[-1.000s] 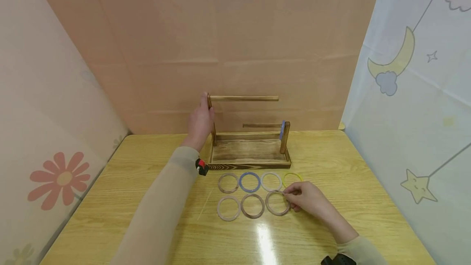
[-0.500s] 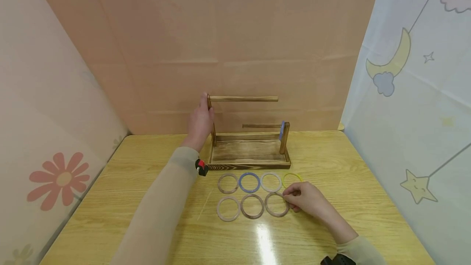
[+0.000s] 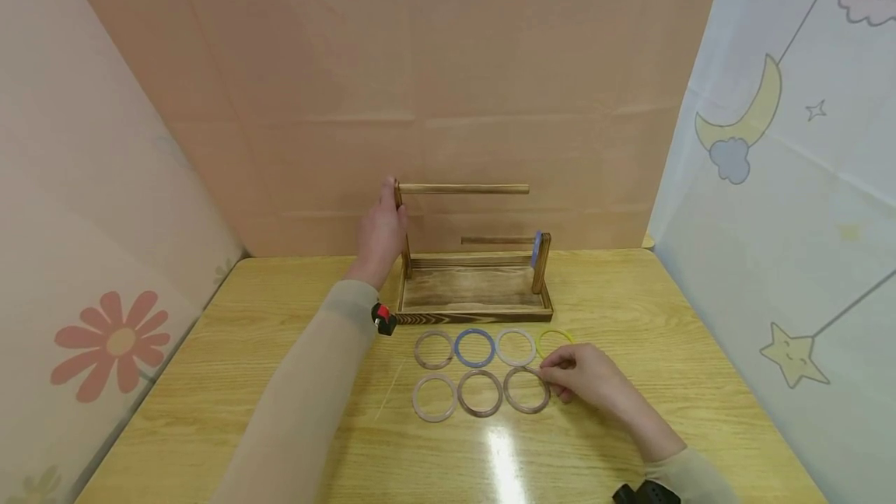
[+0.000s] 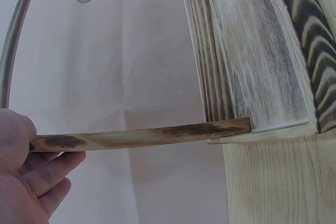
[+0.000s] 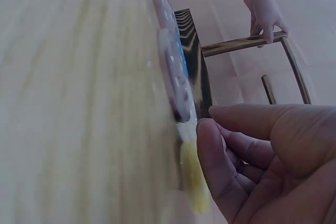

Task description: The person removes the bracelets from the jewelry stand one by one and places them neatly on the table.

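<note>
My left hand (image 3: pixel 381 233) grips the top of the left upright of a wooden bangle stand (image 3: pixel 472 316); in the left wrist view, the fingers (image 4: pixel 44 174) wrap the upright's end. My right hand (image 3: pixel 586 373) is low over the table beside a brown bangle (image 3: pixel 507 399) at the right of the front row. In the right wrist view, its thumb and index tips are close together, with no bangle visible between them. A blue bangle (image 3: pixel 537 249) hangs on the lower rod against the right upright. The upper rod (image 3: pixel 465 188) is bare.
Behind the front row lie a blue bangle (image 3: pixel 456 350), a white bangle (image 3: pixel 498 350) and a yellow bangle (image 3: pixel 557 331), partly hidden by my right hand. A pinkish bangle (image 3: pixel 414 399) and another brown bangle (image 3: pixel 460 397) lie in front. A beige backdrop (image 3: pixel 462 99) hangs behind.
The front-right brown bangle was slightly raised at my right fingertips and has come down flat onto the table. The left hand and stand have stayed put.
</note>
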A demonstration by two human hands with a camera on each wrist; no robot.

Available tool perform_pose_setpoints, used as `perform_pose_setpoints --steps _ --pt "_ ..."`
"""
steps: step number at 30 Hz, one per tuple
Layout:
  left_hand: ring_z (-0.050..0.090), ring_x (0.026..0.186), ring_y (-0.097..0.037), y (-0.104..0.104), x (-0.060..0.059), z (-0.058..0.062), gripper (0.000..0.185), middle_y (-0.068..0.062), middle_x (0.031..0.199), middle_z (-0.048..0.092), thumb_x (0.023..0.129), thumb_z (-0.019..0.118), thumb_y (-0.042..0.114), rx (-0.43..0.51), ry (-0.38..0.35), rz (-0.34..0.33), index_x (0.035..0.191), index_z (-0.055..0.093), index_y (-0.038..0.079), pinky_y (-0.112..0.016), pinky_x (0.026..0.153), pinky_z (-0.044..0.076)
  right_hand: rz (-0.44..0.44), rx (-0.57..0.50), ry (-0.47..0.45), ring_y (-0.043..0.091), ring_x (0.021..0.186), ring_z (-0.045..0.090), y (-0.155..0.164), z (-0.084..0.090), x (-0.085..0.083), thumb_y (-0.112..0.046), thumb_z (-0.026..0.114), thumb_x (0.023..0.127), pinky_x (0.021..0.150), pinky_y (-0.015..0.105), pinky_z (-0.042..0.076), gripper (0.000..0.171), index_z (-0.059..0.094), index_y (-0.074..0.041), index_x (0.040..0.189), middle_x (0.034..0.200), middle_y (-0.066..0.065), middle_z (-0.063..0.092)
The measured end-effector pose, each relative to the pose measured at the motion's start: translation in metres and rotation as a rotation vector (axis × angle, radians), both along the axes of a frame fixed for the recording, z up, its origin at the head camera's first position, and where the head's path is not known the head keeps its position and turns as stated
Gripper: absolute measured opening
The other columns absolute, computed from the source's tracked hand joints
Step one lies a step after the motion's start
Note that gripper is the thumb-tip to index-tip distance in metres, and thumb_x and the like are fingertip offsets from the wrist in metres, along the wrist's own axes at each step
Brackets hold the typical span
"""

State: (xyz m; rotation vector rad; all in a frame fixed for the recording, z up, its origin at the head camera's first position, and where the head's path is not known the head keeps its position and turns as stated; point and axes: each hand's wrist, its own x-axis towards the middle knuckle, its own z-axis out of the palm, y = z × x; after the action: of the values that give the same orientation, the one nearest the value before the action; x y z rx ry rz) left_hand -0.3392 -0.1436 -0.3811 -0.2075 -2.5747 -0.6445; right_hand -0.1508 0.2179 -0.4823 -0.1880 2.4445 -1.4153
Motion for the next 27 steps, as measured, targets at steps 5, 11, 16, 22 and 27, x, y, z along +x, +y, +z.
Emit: perform_pose_setpoints --steps 5,11,16,22,27 --pt "0.051 0.056 -0.027 0.000 0.000 0.000 0.056 -0.012 0.082 0.062 0.118 0.058 0.021 -0.001 0.003 0.003 0.165 0.031 0.008 -0.042 0.054 0.042 -0.065 0.047 0.042 0.023 0.073 0.069 0.000 0.014 -0.004 -0.014 0.077 0.105 0.066 0.038 0.062 0.018 0.080 0.002 0.114 0.082 0.008 0.072" --pt "0.051 0.055 -0.026 -0.001 0.000 0.000 0.057 -0.011 0.076 0.060 0.118 0.058 0.022 -0.007 0.000 0.005 0.166 0.032 0.008 -0.042 0.054 0.042 -0.133 0.087 0.127 0.022 0.075 0.072 -0.004 0.030 -0.013 -0.017 0.077 0.106 0.070 0.042 0.063 0.022 0.079 0.001 0.119 0.087 0.011 0.076" --pt "0.049 0.054 -0.025 -0.001 0.001 0.000 0.056 -0.010 0.073 0.057 0.118 0.057 0.023 -0.016 -0.004 0.007 0.166 0.031 0.009 -0.040 0.052 0.039 -0.170 0.089 0.179 0.025 0.076 0.075 -0.008 0.039 -0.022 -0.022 0.075 0.108 0.072 0.046 0.062 0.028 0.078 0.000 0.125 0.091 0.012 0.079" --pt "0.049 0.054 -0.025 -0.001 0.001 0.000 0.056 -0.010 0.072 0.056 0.118 0.056 0.023 -0.015 -0.011 0.011 0.166 0.030 0.009 -0.040 0.052 0.039 -0.226 0.076 0.262 0.032 0.083 0.078 -0.011 0.045 -0.033 -0.027 0.074 0.109 0.073 0.046 0.063 0.032 0.078 -0.002 0.129 0.098 0.007 0.081" --pt "0.049 0.054 -0.025 0.000 0.002 0.000 0.057 -0.010 0.073 0.057 0.118 0.056 0.023 -0.003 -0.018 0.013 0.167 0.030 0.009 -0.040 0.053 0.039 -0.275 0.064 0.375 0.033 0.081 0.078 -0.015 0.048 -0.042 -0.027 0.074 0.110 0.066 0.034 0.059 0.032 0.078 -0.001 0.129 0.092 0.005 0.079"
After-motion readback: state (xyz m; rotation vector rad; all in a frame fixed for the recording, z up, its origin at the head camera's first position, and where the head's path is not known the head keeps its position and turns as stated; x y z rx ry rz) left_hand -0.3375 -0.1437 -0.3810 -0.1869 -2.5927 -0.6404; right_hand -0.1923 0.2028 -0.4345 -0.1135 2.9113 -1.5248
